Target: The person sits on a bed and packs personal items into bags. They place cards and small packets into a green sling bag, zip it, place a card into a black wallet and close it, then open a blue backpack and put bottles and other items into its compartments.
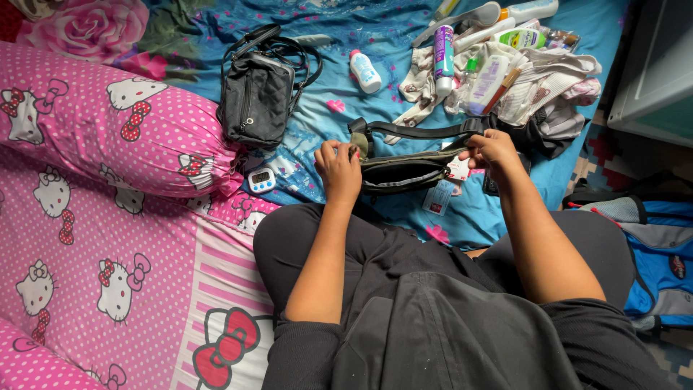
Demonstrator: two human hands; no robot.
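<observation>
1. Olive waist pouch [404, 173] held up between both hands, just above the blue bedsheet [339, 108], in front of the person's knees; its black strap [419, 131] loops away behind it.
2. Left hand [338, 167] grip is closed on the pouch's left end, fingers curled over the top edge.
3. Right hand [493, 150] grip pinches the pouch's right end, beside the white hang tags [458, 170].
4. Both forearms reach forward from the lap, elbows bent, wrists about level, palms turned inward toward the pouch.
5. Person sits on the bed in dark clothes.
6. Black shoulder bag [256, 90] lies left of the pouch, well apart; a small digital device [261, 179] lies near the left hand.
7. Bottles and tubes [484, 50] piled on light cloth behind the right hand.
8. Pink cartoon-print bolster [108, 119] at left; blue backpack [660, 253] on the floor at right.
</observation>
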